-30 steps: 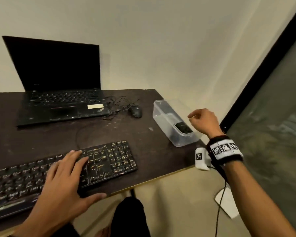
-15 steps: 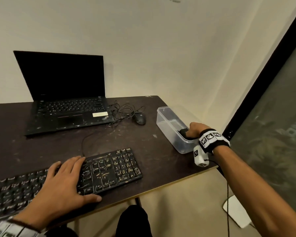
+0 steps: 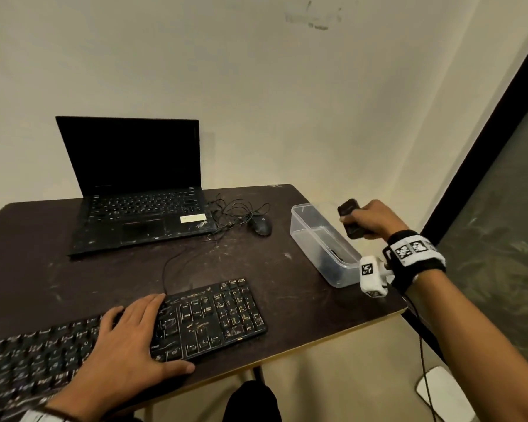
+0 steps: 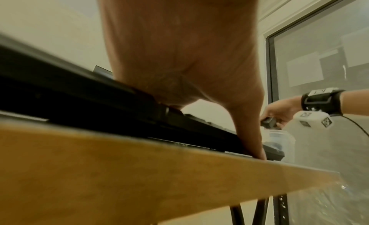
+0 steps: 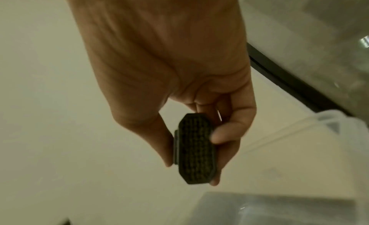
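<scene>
right hand pinches black brush above clear tub; shallow fingertip grip may let it slip. left hand flat, fingers straight, on keyboard.

Tagged black wristband, apparently cabled

Right hand, a moment ago down in the clear box, now above it with the black brush.

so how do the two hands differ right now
The left hand lies flat, fingers straight, on the keyboard; the right hand curls round a black brush. The left hand rests down; the right hand is raised in the air by the clear box. Both are bare.
</scene>
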A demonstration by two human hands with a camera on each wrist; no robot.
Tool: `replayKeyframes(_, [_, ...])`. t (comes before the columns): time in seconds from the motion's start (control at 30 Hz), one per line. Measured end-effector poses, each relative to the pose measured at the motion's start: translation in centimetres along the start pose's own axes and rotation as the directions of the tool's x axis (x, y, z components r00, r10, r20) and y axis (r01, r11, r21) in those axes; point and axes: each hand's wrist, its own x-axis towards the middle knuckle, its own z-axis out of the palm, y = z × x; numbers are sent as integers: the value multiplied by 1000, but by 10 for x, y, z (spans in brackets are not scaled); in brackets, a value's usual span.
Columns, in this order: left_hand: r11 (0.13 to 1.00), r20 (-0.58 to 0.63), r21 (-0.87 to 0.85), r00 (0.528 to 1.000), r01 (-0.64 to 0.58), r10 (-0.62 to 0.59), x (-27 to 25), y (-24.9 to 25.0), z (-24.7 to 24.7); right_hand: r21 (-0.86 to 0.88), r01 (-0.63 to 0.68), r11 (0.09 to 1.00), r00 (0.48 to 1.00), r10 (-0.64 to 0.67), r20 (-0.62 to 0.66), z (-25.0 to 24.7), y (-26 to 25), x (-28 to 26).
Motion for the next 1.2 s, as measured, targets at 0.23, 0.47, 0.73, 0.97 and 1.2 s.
replayKeyframes(0.23, [999,-56,21,997,-46,47,-4,-2,4,833,-248,494,914,-165,370,43,-37,-118])
replayKeyframes(0.47, [992,-107,103,991,-74,85,-18,-2,16,765,-468,441,831,-75,551,146,-19,-177])
replayKeyframes(0.73, [980,-162,200,985,-21,54,-28,1,22,782,-291,551,902,-114,416,168,-14,-180])
replayKeyframes(0.97, [977,-159,211,987,-5,39,-21,11,24,790,-150,595,955,-120,271,157,-10,-167])
replayKeyframes(1.2, [974,-174,227,984,17,24,-11,31,23,830,-166,533,978,-21,209,175,-9,-165])
